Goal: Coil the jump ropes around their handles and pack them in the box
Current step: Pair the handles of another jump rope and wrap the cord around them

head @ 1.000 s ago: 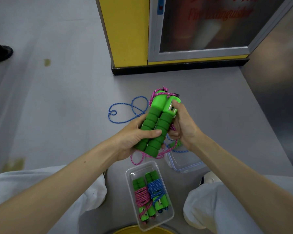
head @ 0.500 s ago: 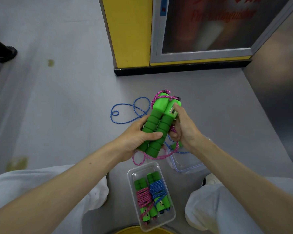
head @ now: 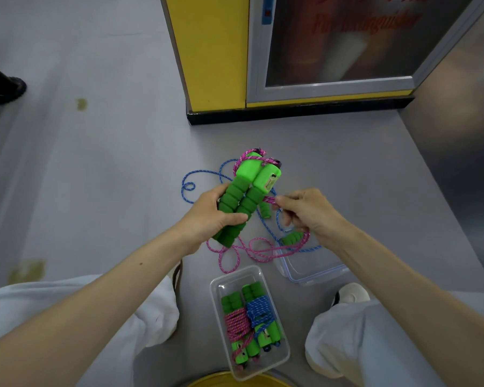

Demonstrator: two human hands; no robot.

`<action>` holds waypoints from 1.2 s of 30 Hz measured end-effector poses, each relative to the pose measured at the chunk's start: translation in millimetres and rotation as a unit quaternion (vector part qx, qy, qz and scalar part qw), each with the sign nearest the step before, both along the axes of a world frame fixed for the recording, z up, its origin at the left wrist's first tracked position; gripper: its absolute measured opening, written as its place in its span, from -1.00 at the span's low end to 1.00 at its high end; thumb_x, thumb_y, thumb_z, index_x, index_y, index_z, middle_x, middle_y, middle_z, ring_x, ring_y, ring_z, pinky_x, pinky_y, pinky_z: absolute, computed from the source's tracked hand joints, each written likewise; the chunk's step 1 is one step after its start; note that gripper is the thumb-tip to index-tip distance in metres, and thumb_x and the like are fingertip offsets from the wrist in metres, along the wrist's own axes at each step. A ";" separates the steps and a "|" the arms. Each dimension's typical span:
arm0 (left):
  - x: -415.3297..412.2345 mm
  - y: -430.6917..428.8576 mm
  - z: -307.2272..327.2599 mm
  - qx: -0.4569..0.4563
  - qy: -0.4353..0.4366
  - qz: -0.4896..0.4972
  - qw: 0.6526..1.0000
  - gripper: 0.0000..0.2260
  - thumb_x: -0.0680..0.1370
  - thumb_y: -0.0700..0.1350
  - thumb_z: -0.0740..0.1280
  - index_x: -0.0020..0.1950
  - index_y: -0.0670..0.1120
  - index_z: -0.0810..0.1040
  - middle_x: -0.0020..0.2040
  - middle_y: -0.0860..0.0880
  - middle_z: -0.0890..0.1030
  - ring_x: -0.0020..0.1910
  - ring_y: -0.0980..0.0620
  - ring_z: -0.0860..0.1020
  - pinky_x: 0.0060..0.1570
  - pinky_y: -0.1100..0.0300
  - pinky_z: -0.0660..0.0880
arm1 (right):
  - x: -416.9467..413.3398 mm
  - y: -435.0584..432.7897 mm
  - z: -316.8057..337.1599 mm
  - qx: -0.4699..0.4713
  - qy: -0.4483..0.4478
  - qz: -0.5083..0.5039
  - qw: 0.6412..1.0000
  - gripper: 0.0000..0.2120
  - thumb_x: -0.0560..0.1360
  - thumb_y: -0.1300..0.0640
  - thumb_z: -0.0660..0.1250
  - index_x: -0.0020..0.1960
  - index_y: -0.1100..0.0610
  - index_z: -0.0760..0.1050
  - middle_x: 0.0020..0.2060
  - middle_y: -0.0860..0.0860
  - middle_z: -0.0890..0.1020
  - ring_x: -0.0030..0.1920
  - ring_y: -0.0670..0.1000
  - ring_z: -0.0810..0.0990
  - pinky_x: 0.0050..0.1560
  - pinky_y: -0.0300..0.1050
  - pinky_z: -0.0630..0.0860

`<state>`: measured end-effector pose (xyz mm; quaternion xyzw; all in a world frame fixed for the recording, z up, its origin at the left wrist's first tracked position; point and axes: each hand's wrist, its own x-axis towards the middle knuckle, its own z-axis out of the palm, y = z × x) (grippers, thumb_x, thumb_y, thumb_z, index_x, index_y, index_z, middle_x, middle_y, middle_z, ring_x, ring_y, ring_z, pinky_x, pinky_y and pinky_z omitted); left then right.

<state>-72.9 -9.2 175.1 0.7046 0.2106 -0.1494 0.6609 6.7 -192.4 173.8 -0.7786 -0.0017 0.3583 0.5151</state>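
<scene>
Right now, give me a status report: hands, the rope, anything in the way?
Left hand grips the paired green handles. Right hand pinches the pink rope, mostly uncoiled. Loose blue rope tangled with it; box holds two coiled ropes.

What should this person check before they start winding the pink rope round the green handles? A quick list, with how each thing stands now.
1. Green handles gripped side by side in the left hand: ok.
2. Right hand pinching the pink rope close to the handles: ok.
3. Pink rope clear of the blue rope: not ok, they cross below the right hand.
4. Pink rope free of knots: cannot tell.
5. Room in the box beside the two coiled ropes: cannot tell.
</scene>
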 end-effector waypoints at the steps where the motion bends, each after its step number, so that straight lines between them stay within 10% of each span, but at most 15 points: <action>1: -0.1 -0.9 -0.9 0.024 -0.007 0.001 1.000 -0.57 0.44 -0.29 0.44 0.25 0.01 0.46 -0.01 -0.03 0.63 -0.09 0.04 0.63 -0.20 0.27 0.54 | -1.4 1.1 1.0 0.004 0.004 0.011 1.000 -0.77 0.59 0.13 0.25 -0.13 0.25 0.57 -0.52 0.07 0.52 -0.63 -0.11 0.24 -0.58 -0.29 0.21; 10: -5.8 -7.3 -9.2 0.492 -0.112 -0.067 0.861 -0.46 0.50 0.00 0.39 0.42 0.11 0.26 0.06 0.00 0.60 -0.01 -0.10 0.57 -0.16 0.12 0.43 | -8.3 3.2 4.4 0.059 0.068 0.096 0.991 -0.83 0.60 0.20 0.22 -0.05 0.23 0.57 -0.34 0.06 0.64 -0.44 -0.11 0.52 -0.31 -0.32 0.51; 19: -14.0 -21.3 -17.2 0.634 -0.166 -0.114 0.747 -0.36 0.30 -0.21 0.54 0.36 -0.10 0.44 -0.27 -0.08 0.53 -0.40 -0.06 0.50 -0.52 0.25 0.14 | -13.7 16.4 6.0 0.115 0.106 0.036 0.987 -0.71 0.64 0.17 0.11 0.08 0.37 0.51 -0.42 0.06 0.50 -0.57 -0.15 0.23 -0.53 -0.32 0.20; 25: -16.3 -32.0 -18.2 0.689 -0.229 -0.115 0.678 -0.28 0.22 -0.25 0.52 0.38 -0.09 0.45 -0.28 -0.09 0.46 -0.38 -0.02 0.41 -0.51 0.23 0.18 | -14.5 16.6 11.7 0.091 0.081 -0.028 0.992 -0.53 0.49 -0.23 0.26 -0.34 0.16 0.49 -0.53 0.03 0.45 -0.60 -0.11 0.18 -0.57 -0.28 0.13; 31: -13.7 -37.2 -14.1 0.643 -0.247 -0.102 0.718 -0.42 0.46 0.15 0.28 0.45 -0.01 0.35 -0.13 -0.09 0.45 -0.22 -0.02 0.45 -0.51 0.24 0.25 | -10.5 18.1 11.5 0.054 0.040 -0.128 0.989 -0.54 0.47 -0.19 0.31 -0.38 0.16 0.43 -0.55 0.07 0.42 -0.63 -0.07 0.18 -0.60 -0.28 0.13; 36: -8.3 -32.9 -2.3 0.453 -0.138 -0.161 0.866 -0.40 0.51 0.30 0.16 0.51 0.16 0.18 0.11 0.04 0.29 0.00 0.11 0.38 -0.12 0.13 0.47 | -3.0 13.4 6.5 0.076 0.044 -0.174 0.981 -0.61 0.47 -0.08 0.28 -0.39 0.16 0.41 -0.60 0.06 0.41 -0.65 -0.07 0.15 -0.54 -0.26 0.07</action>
